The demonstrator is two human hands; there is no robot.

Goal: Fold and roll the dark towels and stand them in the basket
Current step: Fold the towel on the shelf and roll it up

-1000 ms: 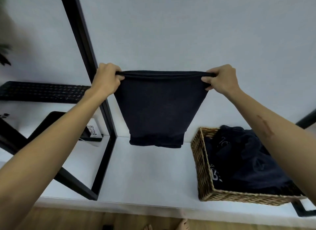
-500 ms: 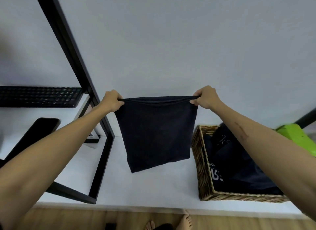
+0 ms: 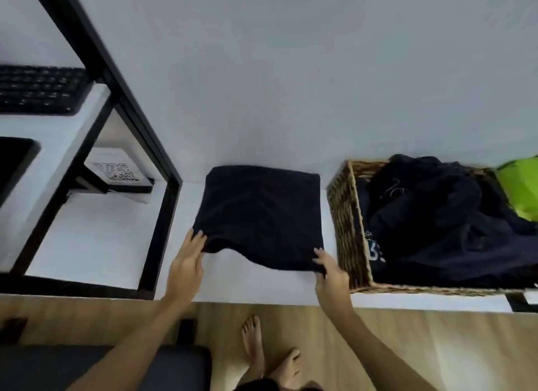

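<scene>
We see a keyboard (image 3: 37,89) far left on the white shelf (image 3: 96,239). Our left hand (image 3: 186,264) holds the near left corner of the folded dark towel (image 3: 259,213), which lies flat on the shelf. Our right hand (image 3: 330,270) pinches its near right corner. The basket (image 3: 346,224) sits just beside it, full of dark cloth (image 3: 442,216).

Basket (image 3: 346,216) and green bag (image 3: 518,187) cut off at right edge.
</scene>
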